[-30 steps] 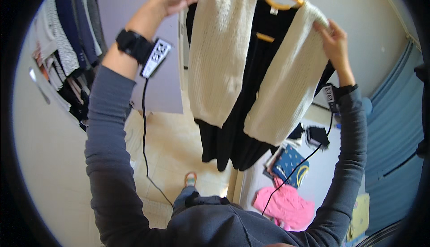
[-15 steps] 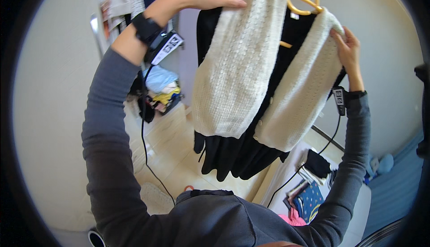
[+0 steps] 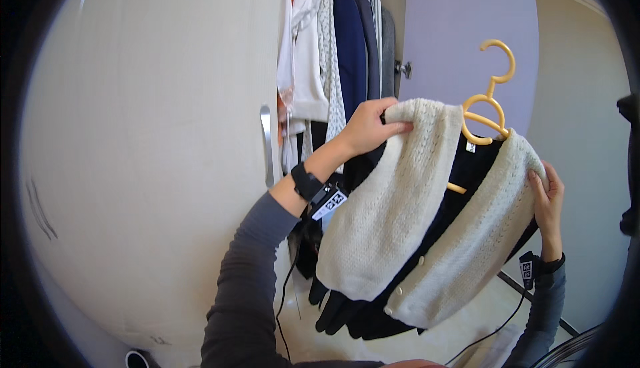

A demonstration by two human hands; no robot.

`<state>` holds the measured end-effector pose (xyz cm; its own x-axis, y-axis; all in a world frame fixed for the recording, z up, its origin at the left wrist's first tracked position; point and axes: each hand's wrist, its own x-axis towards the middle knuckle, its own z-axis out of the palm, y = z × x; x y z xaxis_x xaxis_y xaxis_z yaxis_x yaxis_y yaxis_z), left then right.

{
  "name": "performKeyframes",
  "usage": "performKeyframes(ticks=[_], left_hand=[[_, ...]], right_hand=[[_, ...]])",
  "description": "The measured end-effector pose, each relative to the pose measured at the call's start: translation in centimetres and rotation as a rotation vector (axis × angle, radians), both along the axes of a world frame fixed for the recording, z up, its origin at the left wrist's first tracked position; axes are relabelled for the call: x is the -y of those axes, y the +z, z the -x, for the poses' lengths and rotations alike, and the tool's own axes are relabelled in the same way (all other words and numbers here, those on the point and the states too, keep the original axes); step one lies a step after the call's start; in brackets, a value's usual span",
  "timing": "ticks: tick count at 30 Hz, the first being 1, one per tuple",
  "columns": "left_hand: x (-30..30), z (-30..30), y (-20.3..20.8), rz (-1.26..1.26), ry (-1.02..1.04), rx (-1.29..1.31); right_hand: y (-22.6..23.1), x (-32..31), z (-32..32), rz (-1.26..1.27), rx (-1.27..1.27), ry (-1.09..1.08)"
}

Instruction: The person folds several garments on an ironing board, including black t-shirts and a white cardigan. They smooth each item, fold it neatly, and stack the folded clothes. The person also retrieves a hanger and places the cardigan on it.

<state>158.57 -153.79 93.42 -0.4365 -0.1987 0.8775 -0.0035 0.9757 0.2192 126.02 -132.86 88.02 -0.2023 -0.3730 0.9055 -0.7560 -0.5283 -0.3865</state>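
Note:
A cream knitted button-front top (image 3: pixel 387 215) hangs in front of me over a black garment (image 3: pixel 477 175), both on a yellow plastic hanger (image 3: pixel 513 61). My left hand (image 3: pixel 368 127) is closed on the cream knit at its left shoulder, thumb in front. At the opposite shoulder edge, my right hand (image 3: pixel 549 201) pinches the knit between thumb and fingers. The hanger's hook stands free above the neckline, touching nothing. Small pale buttons run down one front edge. Black folds show beneath the cream hem.
On the left stands a large cream wardrobe door (image 3: pixel 153 135) with a metal handle (image 3: pixel 266 145). Behind it, several clothes (image 3: pixel 350 41) hang from a rail. A lilac door panel (image 3: pixel 460 28) with a hinge stands open beyond the hanger. Black cables trail from both wrist devices.
My view has swung toward the wardrobe, bringing its hanging clothes into sight. The garments and both hands now appear lower and farther right, with the whole hanger showing. Both hands keep their hold.

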Motion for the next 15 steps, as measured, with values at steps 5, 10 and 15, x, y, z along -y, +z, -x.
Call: performKeyframes(ticks=[5,10,15], left_hand=[[5.1,-1.8,0.1,-0.390,-0.389,-0.021],[14.6,-6.7,-4.5,0.431,0.810,0.009],[23.6,-5.9,-4.2,0.678,0.449,0.059]], right_hand=[[0.9,2.0,2.3,0.119,-0.106,-0.081],[1.5,5.0,0.5,0.240,-0.261,-0.271],[3.8,7.0,-1.9,0.258,-0.252,-0.387]])
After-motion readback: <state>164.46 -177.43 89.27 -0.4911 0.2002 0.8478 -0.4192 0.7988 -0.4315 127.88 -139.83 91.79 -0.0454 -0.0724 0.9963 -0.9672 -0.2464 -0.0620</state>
